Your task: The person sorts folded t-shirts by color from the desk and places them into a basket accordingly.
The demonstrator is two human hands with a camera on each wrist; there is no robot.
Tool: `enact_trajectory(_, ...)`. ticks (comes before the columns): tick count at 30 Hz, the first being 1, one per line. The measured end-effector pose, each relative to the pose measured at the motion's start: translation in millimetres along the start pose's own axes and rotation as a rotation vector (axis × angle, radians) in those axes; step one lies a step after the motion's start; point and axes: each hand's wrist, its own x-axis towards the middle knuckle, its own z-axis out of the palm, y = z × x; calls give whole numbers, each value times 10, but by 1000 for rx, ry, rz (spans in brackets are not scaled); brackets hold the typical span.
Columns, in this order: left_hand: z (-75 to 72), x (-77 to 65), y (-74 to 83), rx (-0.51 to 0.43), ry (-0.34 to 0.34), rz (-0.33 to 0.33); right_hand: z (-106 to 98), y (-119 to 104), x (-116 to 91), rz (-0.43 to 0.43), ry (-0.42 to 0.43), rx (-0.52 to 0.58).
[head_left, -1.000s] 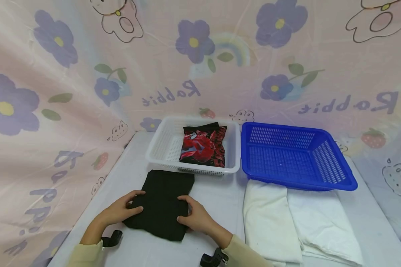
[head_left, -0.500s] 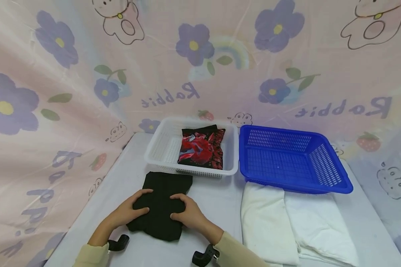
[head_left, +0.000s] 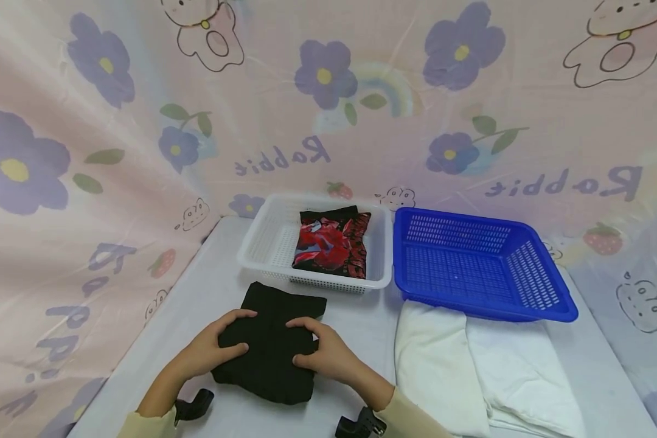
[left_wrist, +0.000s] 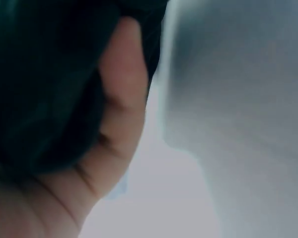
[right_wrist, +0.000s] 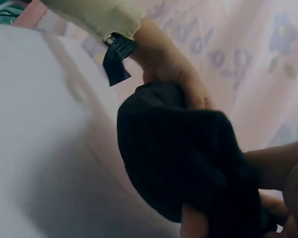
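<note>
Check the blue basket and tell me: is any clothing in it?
No, the blue basket shows only its bare mesh floor, while the red-and-black garment lies in the white basket.

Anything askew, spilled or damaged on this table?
Nothing stands out. The black garment sits folded under both hands, the red-printed one lies flat in the white basket, and the white cloths are neatly folded.

Black folded cloth (right_wrist: pixel 188 153) gripped by both hands; left hand (right_wrist: pixel 176 74) behind, wrist strap (right_wrist: pixel 116 57) visible

Home laundry spot: cartoon curtain (head_left: pixel 142 152), baskets (head_left: pixel 263 243) w/ clothes.
</note>
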Motion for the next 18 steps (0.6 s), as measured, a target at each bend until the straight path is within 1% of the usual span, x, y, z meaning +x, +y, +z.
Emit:
enact_trajectory(6,-21,-88,276,-81,1,124,-167,-234,-184,-83,-27,-13)
enact_trajectory(10,-14,-105,481,-119,17,159,-322,-384,-285,-116,-40,-17)
enact_trajectory(12,-2,-88,582,-131,32,173,-421,-463,-326,-126,-38,-37)
enact_trajectory(14,13,-47,678,-125,59,190,-527,-538,-346,-137,-33,-59)
enact_trajectory(16,25,16,761,-108,90,205,-635,-601,-347,-143,-30,-82)
enact_trajectory(18,33,96,824,-92,119,206,-737,-656,-325,-157,-30,-103)
